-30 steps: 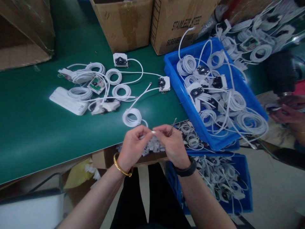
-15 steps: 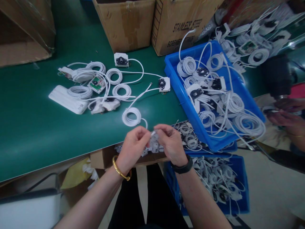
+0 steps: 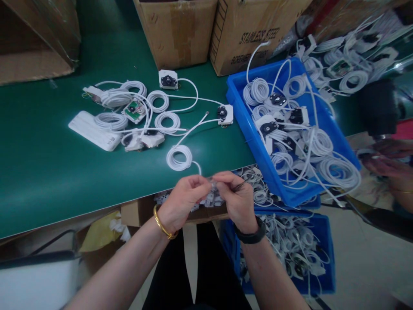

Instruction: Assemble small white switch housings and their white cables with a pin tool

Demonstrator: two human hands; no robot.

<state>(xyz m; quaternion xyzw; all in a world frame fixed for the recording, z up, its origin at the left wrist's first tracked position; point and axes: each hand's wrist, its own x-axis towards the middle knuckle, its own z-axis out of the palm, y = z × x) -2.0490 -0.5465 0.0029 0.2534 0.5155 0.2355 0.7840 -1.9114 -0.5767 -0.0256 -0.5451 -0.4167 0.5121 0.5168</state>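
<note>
My left hand [image 3: 189,196] is closed in a pinch at the table's front edge. A white cable [image 3: 197,167] runs from a coil [image 3: 179,157] into its fingers. My right hand [image 3: 238,199] is pinched too, its fingertips close to the left ones. What lies between the right fingertips is too small to make out; thin dark strands show beside that hand's fingers. Beneath both hands, small white parts [image 3: 213,200] fill an open carton. Behind them on the green table [image 3: 129,181] lie white housings with black fittings [image 3: 225,114] and more coiled cables [image 3: 167,122].
A blue tray [image 3: 238,92] heaped with coiled cables and housings stands at right, overhanging the edge. Another blue bin [image 3: 331,258] sits below. Cardboard boxes [image 3: 180,34] line the back. At far right a co-worker's hands [image 3: 392,159] work under a dark tool [image 3: 377,107].
My hands have shifted slightly to the right, and the right hand has turned, with thin dark strands now visible by its fingers. The view has moved a little; objects on the table stay put.
</note>
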